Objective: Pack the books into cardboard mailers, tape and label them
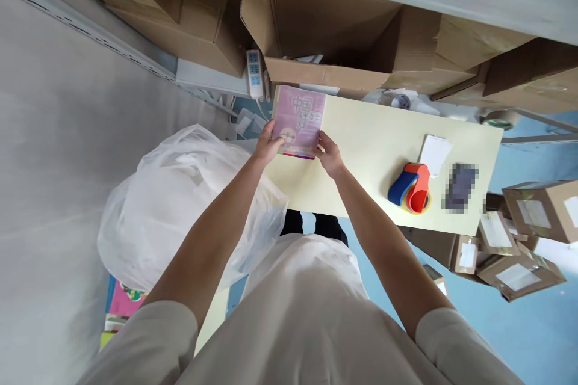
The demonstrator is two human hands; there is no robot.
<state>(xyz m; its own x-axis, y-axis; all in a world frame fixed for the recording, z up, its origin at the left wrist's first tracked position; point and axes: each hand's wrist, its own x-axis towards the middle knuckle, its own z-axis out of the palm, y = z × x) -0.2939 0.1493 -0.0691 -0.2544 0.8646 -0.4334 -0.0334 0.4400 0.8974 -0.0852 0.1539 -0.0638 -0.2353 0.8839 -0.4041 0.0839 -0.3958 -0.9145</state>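
Holding the pink book [298, 117] by its 2 sides, the left hand [268, 143] and the right hand [329, 153] are both at its lower part. The left thumb lies on the front cover near the lower left corner, and the other fingers of this hand are at the left edge. The right fingers are closed narrowly at the right edge. The book is over the left end of the pale tabletop [365, 144]; whether it touches the surface, I cannot tell. Its cover carries large Chinese characters, and a thin strip of brighter colour shows along the lower edge.

On the right part of the tabletop there is a red and blue tape dispenser [419, 189]. Just behind it lies a small white stack of paper [435, 153], and to the right is 1 dark object [460, 187], which is blurred. Behind the book stands an open carton [327, 72], with a white power strip [254, 72] near its left corner. A big translucent plastic bag [176, 210] sits to the left of the tabletop, near the left forearm. On the right, several taped boxes [535, 255] with white labels are piled together.
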